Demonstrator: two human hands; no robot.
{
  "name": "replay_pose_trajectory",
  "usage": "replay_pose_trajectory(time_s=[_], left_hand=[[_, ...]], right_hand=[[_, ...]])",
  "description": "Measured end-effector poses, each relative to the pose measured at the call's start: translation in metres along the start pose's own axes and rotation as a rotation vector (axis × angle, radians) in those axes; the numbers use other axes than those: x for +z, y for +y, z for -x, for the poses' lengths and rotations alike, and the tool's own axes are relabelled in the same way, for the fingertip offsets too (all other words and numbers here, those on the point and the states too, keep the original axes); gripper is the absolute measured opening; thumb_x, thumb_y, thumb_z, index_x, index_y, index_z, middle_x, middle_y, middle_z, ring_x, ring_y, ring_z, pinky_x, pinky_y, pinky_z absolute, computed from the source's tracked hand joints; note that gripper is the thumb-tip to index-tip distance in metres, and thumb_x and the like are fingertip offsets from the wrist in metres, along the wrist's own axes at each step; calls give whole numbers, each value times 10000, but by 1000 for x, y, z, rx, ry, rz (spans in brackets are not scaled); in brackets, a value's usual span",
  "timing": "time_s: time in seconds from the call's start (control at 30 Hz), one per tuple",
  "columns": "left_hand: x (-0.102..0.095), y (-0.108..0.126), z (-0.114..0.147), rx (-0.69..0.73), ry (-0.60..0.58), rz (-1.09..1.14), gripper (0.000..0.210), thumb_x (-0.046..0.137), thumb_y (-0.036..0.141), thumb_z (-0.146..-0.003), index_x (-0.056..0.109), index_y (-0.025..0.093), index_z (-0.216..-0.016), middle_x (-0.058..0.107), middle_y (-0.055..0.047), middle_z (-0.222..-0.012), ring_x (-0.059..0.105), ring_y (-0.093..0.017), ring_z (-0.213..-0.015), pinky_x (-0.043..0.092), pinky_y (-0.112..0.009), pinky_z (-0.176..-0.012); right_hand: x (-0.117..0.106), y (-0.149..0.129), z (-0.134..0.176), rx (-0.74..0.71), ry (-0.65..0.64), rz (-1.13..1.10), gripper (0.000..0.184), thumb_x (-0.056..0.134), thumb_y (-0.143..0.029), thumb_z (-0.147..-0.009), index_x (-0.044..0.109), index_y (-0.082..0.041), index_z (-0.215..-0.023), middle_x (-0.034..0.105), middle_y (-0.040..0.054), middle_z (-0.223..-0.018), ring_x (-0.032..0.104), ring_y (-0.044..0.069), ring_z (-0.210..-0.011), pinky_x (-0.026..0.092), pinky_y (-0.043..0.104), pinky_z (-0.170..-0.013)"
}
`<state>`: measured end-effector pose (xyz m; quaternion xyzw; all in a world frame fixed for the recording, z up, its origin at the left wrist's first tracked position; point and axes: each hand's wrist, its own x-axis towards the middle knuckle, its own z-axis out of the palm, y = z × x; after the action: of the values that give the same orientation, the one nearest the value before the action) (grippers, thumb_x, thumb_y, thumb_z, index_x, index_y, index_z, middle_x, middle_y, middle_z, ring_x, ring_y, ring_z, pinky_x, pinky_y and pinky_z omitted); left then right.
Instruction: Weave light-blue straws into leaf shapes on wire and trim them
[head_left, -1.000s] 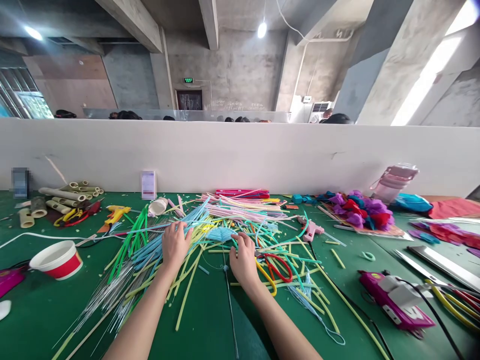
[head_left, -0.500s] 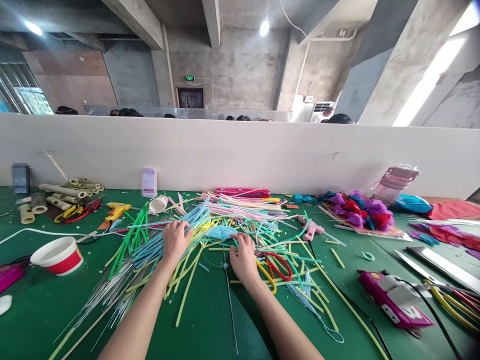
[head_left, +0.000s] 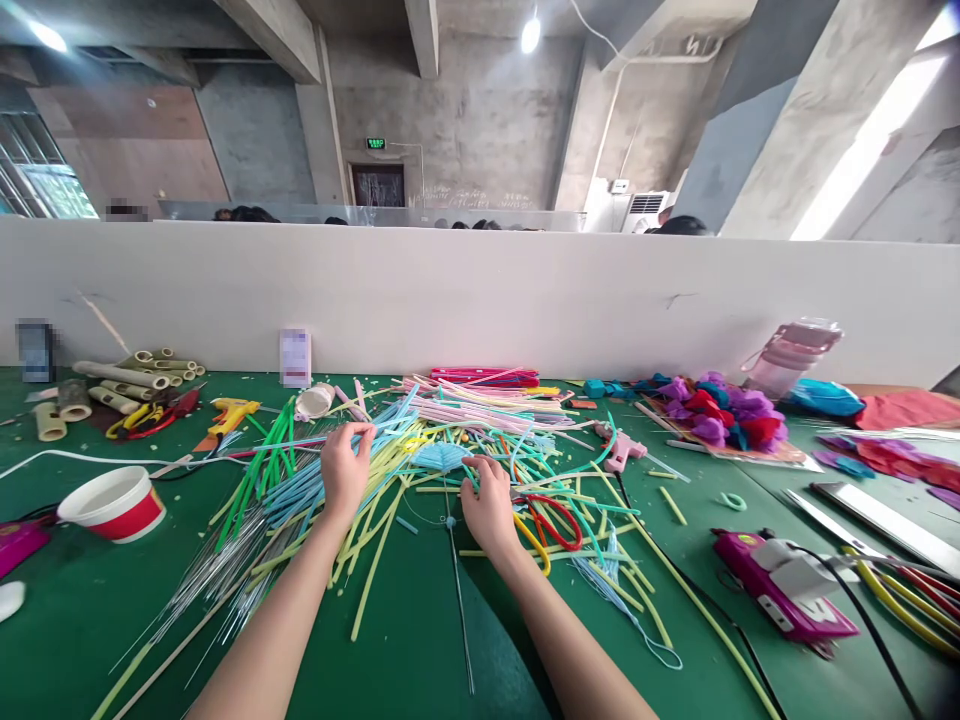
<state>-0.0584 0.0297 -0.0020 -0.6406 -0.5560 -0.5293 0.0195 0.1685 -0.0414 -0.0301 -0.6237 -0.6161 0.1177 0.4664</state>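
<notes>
My left hand (head_left: 346, 470) is raised over a bundle of light blue sticks (head_left: 300, 490), its thumb and fingertips pinched together. One thin blue stick seems to run from these fingertips, though what they grip is hard to see. My right hand (head_left: 489, 505) has its curled fingers on the right edge of a light blue fan-shaped piece (head_left: 439, 457). Below this piece a thin wire stem (head_left: 459, 600) with a small blue knot runs toward me. Beside my right wrist lie scissors with red and yellow handles (head_left: 556, 522).
Loose yellow, green and pink sticks (head_left: 480, 415) cover the middle. Left are a paper cup (head_left: 112, 505), a yellow glue gun (head_left: 231, 415) and bamboo pieces (head_left: 142, 380). Right are a pink glue gun (head_left: 621, 446), a magenta power strip (head_left: 780, 590) and a bottle (head_left: 795, 355). A white partition (head_left: 480, 300) stands behind.
My left hand has lifted slightly off the blue sticks, and its fingertips have closed into a pinch. My right hand stays at the fan-shaped piece. The view has tilted a little.
</notes>
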Motion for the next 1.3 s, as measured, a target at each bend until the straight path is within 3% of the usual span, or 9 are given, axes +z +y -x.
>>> replay_pose_trajectory(time_s=[0.2, 0.47, 0.63, 0.73, 0.93, 1.03, 1.1, 1.2, 1.3], left_hand=[[-4, -8, -5, -237, 100, 298, 372, 497, 507, -924, 681, 183, -910, 746, -96, -904, 689, -237, -872, 496, -327, -831], [-4, -10, -5, 39, -116, -164, 330, 444, 267, -921, 662, 188, -1155, 700, -141, -1104, 604, -317, -1057, 431, -436, -935], [-9, -12, -3, 132, -447, -169, 204, 547, 336, -885, 730, 250, -857, 729, -65, -897, 635, -266, -885, 464, -362, -817], [-9, -10, -1, 241, -589, -146, 181, 641, 423, -835, 746, 276, -834, 738, -41, -875, 626, -268, -878, 459, -357, -793], [-11, 8, -1, 231, -562, -47, 137, 615, 297, -853, 736, 238, -825, 745, -60, -894, 640, -275, -915, 463, -365, -822], [-12, 31, 3, 148, -624, 180, 186, 559, 332, -913, 713, 235, -949, 753, -25, -898, 681, -209, -825, 488, -292, -748], [-10, 46, 9, 173, -719, 278, 178, 581, 352, -912, 717, 237, -920, 755, -8, -874, 681, -183, -758, 488, -266, -696], [-4, 60, 18, 219, -771, 300, 142, 605, 327, -908, 724, 251, -908, 760, 9, -900, 687, -178, -800, 481, -266, -724], [0, 59, 20, 172, -739, 278, 136, 618, 335, -897, 722, 249, -883, 761, 12, -872, 686, -184, -784, 478, -277, -710]], right_hand=[[0, 0, 0, 13, 1, -6, 339, 433, -171, -837, 625, -189, -1115, 570, 138, -1204, 474, 312, -1192, 401, 490, -1020], [0, -1, 0, 27, -17, 7, 346, 431, -182, -843, 623, -172, -1131, 570, 155, -1209, 469, 323, -1190, 401, 499, -1019], [-1, -1, 0, 31, -17, 7, 346, 439, -172, -831, 628, -178, -1121, 566, 148, -1204, 467, 320, -1196, 399, 493, -1025], [0, 0, -1, 33, -27, 8, 348, 447, -174, -826, 634, -170, -1119, 566, 151, -1204, 471, 319, -1194, 398, 486, -1026], [-4, -4, -2, 27, 36, -21, 308, 453, -229, -852, 667, -190, -1071, 607, 146, -1178, 500, 317, -1169, 394, 504, -1006], [-10, -10, -6, 23, 63, -132, 292, 509, -385, -888, 682, -213, -1049, 651, 125, -1140, 555, 300, -1109, 433, 474, -953], [-13, -12, -10, 37, -26, -290, 359, 563, -489, -871, 677, -218, -1078, 700, 97, -1024, 625, 262, -955, 491, 392, -818], [-17, -12, -16, 88, -163, -466, 372, 613, -549, -835, 699, -199, -928, 710, 50, -767, 633, 205, -694, 479, 309, -634], [-21, -10, -19, 137, -223, -618, 358, 641, -546, -818, 692, -195, -865, 712, 44, -759, 645, 195, -702, 476, 287, -621]])
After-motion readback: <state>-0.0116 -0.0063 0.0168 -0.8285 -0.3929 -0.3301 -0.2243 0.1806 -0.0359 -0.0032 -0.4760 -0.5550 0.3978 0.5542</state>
